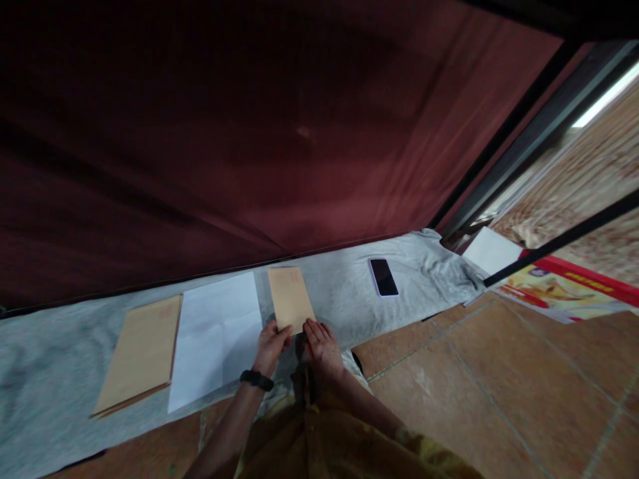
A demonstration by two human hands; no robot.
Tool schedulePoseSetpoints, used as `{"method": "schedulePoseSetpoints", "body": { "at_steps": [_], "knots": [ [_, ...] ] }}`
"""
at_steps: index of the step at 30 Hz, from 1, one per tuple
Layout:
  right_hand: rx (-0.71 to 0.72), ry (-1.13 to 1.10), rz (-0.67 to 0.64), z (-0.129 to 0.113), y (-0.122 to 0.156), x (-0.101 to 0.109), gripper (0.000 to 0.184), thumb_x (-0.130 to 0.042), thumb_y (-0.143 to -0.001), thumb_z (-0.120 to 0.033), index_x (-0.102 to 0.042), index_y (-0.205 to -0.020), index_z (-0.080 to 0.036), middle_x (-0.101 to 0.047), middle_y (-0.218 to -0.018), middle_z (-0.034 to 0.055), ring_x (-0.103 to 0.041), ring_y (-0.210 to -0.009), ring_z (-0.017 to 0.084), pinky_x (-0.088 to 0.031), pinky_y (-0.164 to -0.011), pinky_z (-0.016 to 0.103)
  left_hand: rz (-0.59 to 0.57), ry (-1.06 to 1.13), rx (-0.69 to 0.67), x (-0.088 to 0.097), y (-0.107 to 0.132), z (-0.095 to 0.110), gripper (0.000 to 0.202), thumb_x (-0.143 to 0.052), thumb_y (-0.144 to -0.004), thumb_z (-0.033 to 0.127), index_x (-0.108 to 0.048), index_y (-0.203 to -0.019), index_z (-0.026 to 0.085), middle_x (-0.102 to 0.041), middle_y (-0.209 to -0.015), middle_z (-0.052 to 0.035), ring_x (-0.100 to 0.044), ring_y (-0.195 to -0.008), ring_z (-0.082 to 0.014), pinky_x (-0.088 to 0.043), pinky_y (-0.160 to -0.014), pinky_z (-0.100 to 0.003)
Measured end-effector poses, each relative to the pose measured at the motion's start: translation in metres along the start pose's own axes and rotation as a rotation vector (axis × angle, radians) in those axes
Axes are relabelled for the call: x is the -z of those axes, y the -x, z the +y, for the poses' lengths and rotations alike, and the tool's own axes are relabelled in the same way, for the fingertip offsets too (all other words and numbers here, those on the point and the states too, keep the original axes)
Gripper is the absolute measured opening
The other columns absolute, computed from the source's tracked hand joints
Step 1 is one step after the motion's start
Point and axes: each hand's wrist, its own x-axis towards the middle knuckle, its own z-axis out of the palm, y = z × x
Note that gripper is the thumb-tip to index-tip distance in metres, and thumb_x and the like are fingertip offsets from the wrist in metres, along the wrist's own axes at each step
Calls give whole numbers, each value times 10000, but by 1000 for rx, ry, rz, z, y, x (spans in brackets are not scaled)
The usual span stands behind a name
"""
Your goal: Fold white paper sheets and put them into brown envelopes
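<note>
Just below the centre of the frame: brown envelope (pixel 291 296), near edge at both hands. Left hand (pixel 272 346), dark wristband (pixel 256 380) on its wrist, pinches the near left corner, thumb on top. Right hand (pixel 324 347) has fingers at the near right corner; cannot tell whether it grips. Envelope looks light and thin, probably bends and creases easily; best held by edges or corners, lightly. Unclear whether it lies flat on the grey cloth (pixel 339 286). Left of it, white paper (pixel 217 339), then stacked envelopes (pixel 137 352); phone (pixel 384 277) to the right.
</note>
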Motion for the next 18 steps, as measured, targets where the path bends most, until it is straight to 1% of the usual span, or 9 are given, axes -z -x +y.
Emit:
{"method": "schedulePoseSetpoints", "body": {
  "at_steps": [6, 11, 13, 15, 17, 18],
  "knots": [
    [45, 18, 18, 1, -20, 13, 504, -483, -985, -209, -463, -1488, -181, -541, -1473, 104, -523, -1288, 252, -409, -1100, 393, -46, 54, 35, -4, 7, 8, 391, -757, -594, 417, -591, -851, 173, -632, -573, 25, -534, -455, -116, -345, -442, -228],
    [28, 27, 2, -3, -28, 20, 464, -493, -986, -225, -512, -1449, -240, -621, -1332, 104, -587, -1127, 264, -493, -964, 384, -48, 122, 20, -8, 13, 14, 407, -791, -619, 427, -596, -872, 175, -645, -587, 25, -552, -469, -111, -363, -454, -222],
    [-1, 12, 21, -3, -30, 25, 438, -509, -976, -207, -559, -1408, -264, -640, -1272, 94, -599, -1095, 255, -504, -946, 363, -84, 179, 21, -8, 15, 17, 454, -803, -637, 484, -587, -894, 178, -678, -638, 6, -586, -500, -117, -394, -477, -223],
    [-48, -18, 60, -2, -34, 31, 416, -506, -973, -179, -597, -1367, -278, -647, -1231, 82, -611, -1077, 236, -512, -930, 328, -145, 254, 20, -9, 16, 20, 501, -769, -683, 583, -582, -914, 180, -713, -721, -25, -636, -564, -132, -439, -517, -233],
    [-127, -118, 140, 0, -41, 37, 387, -467, -986, -167, -631, -1323, -266, -654, -1189, 79, -626, -1043, 211, -523, -892, 292, -185, 313, 29, -10, 17, 22, 556, -685, -739, 684, -596, -941, 175, -732, -805, -58, -679, -656, -154, -484, -570, -252],
    [-181, -214, 205, 2, -45, 39, 358, -448, -995, -181, -662, -1274, -248, -661, -1155, 84, -633, -1018, 203, -528, -868, 281, -188, 326, 39, -10, 18, 22, 586, -645, -758, 718, -610, -958, 168, -735, -837, -73, -693, -703, -166, -503, -598, -264]
  ]
}}
